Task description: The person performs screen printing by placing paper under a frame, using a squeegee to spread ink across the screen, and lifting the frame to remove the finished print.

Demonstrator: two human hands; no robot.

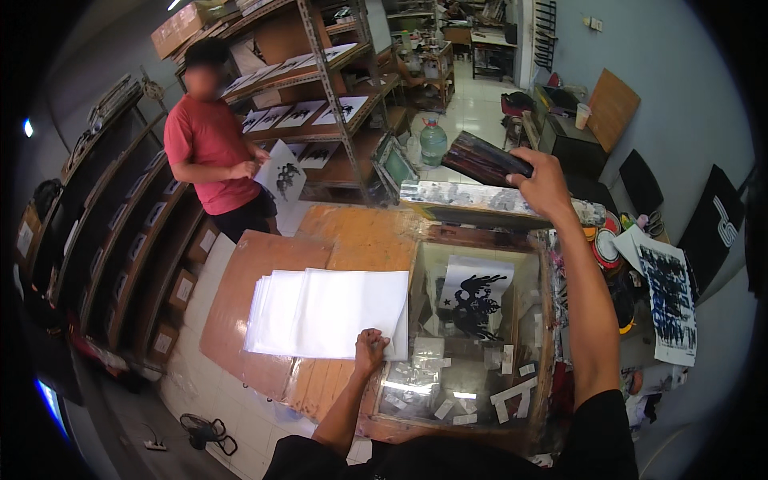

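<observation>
My left hand [370, 350] is closed at the near right corner of a stack of white paper sheets [320, 310], pinching the top sheet's slightly raised edge. The stack lies on a brown wooden board, its right edge reaching the glass-topped printing table [398, 412]. My right hand [544, 186] is raised at the far side, gripping the end of a dark, ink-stained squeegee [484, 160]. Just below it, a tilted screen frame [480, 194] shows its white, ink-spotted edge. A sheet with a black figure design [476, 296] shows at the glass, among pale tape strips.
A person in a red shirt [204, 144] stands far left, holding a printed sheet [284, 174] beside racks [336, 120] of prints. A water jug [433, 142] stands behind the frame. Tins [606, 246] and an ink-smeared paper [668, 300] crowd the right side.
</observation>
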